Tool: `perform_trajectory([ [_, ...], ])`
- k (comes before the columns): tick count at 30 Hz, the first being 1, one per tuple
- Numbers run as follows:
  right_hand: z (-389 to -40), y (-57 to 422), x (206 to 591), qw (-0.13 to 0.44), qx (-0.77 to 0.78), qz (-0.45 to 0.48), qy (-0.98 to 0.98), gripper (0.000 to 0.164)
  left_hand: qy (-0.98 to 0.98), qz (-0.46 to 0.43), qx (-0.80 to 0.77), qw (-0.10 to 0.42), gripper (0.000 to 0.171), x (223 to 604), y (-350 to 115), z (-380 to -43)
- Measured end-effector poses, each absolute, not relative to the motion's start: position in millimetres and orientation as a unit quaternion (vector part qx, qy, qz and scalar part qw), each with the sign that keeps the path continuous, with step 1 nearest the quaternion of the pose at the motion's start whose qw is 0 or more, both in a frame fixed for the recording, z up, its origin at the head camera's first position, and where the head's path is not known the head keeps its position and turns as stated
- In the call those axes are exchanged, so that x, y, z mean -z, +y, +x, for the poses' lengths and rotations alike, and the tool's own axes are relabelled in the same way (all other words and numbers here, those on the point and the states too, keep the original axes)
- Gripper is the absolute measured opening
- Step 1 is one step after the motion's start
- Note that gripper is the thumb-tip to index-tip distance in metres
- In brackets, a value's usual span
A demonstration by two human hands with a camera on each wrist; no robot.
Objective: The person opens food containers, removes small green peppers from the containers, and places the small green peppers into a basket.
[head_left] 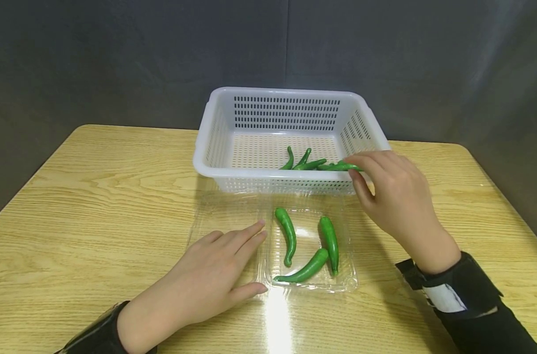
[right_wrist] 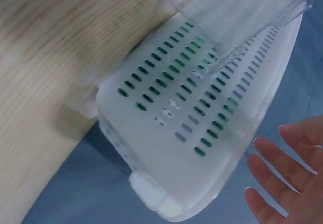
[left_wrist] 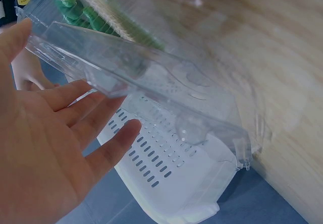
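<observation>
A clear plastic clamshell box (head_left: pixel 352 283) lies unfolded on the table. Three green chili peppers (head_left: pixel 289 236) rest spread out in its right half. My left hand (head_left: pixel 215 270) lies over the left half (head_left: pixel 226 209), fingers extended and touching the middle fold. Over the front right rim of a white slotted basket (head_left: pixel 251 173) reaches my right hand (head_left: pixel 392 191). Its fingertips are beside the green chili peppers (head_left: pixel 313 165) in the basket, thumb and fingers apart. In the right wrist view these fingers (right_wrist: pixel 277 156) are spread and hold nothing. The front rim partly hides the peppers inside.
The basket stands directly behind the box, near the back edge of the wooden table (head_left: pixel 118 196). A dark curtain (head_left: pixel 162 59) hangs behind. Black bands (head_left: pixel 459 285) are on both wrists.
</observation>
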State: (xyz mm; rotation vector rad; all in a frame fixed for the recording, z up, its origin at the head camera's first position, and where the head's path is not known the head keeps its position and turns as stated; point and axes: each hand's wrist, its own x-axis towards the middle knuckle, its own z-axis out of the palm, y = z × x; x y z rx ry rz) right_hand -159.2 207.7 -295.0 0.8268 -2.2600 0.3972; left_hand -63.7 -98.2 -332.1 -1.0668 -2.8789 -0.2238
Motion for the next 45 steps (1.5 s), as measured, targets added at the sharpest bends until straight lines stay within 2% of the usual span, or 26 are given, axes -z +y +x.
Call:
perform_trajectory([
  [12, -153, 195, 293, 0.344, -0.155, 0.390, -0.840, 0.022, -0.934, -0.348, 0.072, 0.037, 0.081, 332, -98, -64],
  [19, -153, 193, 295, 0.306, -0.148, 0.437, -0.833, 0.026, -0.933, -0.350, 0.074, 0.035, 0.081, 332, -99, -64],
  [27, -148, 187, 292, 0.264, -0.147, 0.472, -0.828, 0.019, -0.932, -0.352, 0.072, 0.038, 0.081, 332, -99, -64],
  [33, -140, 182, 289, 0.255, -0.148, 0.497, -0.816, 0.020, -0.933, -0.351, 0.068, 0.039, 0.081, 332, -99, -64],
  [45, -132, 177, 294, 0.201, -0.156, 0.508, -0.823, 0.023, -0.937, -0.343, 0.064, 0.030, 0.081, 331, -98, -64],
])
